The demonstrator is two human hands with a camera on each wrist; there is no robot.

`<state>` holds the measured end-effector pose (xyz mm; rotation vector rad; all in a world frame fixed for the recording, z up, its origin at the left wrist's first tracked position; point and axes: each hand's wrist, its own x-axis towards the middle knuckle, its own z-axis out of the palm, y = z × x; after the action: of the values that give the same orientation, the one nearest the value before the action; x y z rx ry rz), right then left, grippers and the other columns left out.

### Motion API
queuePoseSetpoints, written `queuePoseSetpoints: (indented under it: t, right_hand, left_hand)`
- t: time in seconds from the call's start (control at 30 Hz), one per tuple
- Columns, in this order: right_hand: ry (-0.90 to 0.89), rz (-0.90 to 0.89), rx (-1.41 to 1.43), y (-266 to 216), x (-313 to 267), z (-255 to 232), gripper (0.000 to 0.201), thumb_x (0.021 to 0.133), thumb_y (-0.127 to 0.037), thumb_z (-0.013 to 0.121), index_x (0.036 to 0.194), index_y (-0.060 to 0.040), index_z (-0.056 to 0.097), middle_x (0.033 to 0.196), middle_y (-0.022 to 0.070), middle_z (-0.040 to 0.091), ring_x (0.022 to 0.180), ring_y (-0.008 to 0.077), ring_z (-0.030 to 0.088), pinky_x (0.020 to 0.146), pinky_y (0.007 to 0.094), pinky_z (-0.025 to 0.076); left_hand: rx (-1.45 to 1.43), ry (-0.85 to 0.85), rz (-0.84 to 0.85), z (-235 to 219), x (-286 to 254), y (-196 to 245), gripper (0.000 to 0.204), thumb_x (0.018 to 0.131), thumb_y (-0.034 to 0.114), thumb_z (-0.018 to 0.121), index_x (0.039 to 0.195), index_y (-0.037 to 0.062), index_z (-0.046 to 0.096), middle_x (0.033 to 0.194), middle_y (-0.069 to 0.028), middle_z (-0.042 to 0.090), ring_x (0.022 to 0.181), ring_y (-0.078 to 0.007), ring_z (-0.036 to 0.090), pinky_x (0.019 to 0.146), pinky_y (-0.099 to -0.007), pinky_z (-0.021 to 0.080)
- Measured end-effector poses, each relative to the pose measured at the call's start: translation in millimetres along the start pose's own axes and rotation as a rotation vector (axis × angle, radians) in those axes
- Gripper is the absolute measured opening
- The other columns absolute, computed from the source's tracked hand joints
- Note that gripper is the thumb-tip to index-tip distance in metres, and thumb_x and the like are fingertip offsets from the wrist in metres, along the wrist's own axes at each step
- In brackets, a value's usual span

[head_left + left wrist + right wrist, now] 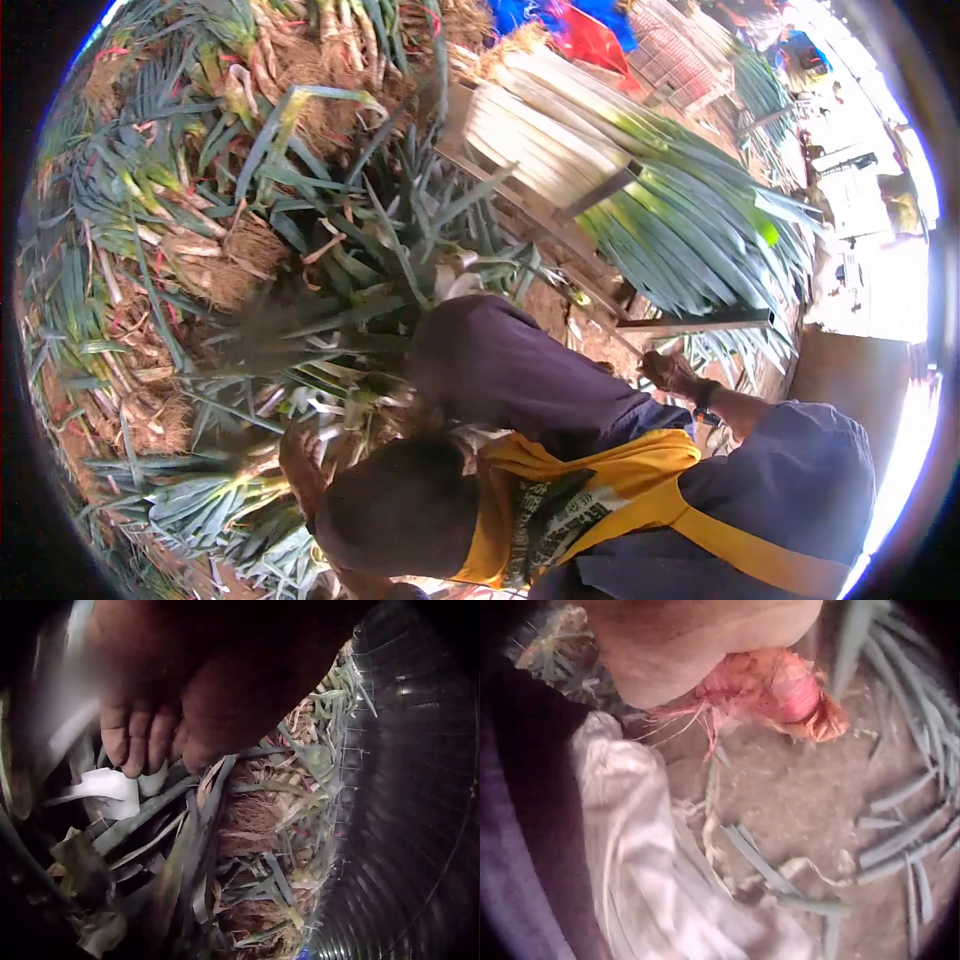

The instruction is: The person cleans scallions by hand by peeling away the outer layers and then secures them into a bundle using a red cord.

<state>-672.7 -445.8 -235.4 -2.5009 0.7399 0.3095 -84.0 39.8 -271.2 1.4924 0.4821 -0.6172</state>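
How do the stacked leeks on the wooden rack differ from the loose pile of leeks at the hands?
The trimmed white-stemmed leeks stacked on the wooden rack lie parallel in a neat bundle; the loose pile of untrimmed green leeks lies tangled, pointing many ways. The stacked ones show clean white stems; the pile shows brown, hairy roots. The left hand reaches into the pile; no hand touches the stack. Both have long green leaves.

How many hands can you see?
2: the left hand touches white leek stems low in the pile; the right hand holds a pink twine bundle over bare soil.
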Motion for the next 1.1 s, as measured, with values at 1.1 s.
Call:
queuePoseSetpoints:
  t: [1.1]
  right_hand:
    - [0.148,0.178,1.195,-60,258,2,0.034,0.105,-0.037,0.055,0.097,-0.0046,0.059,0.08,0.0034,0.059,0.075,0.0182,0.061,0.065,0.0375,0.049]
  left_hand:
    - [-0.464,-0.126,0.757,87,-233,237,0.046,0.105,0.026,0.061,0.142,-0.0003,0.051,0.104,-0.004,0.064,0.093,-0.0115,0.06,0.091,-0.0274,0.053]
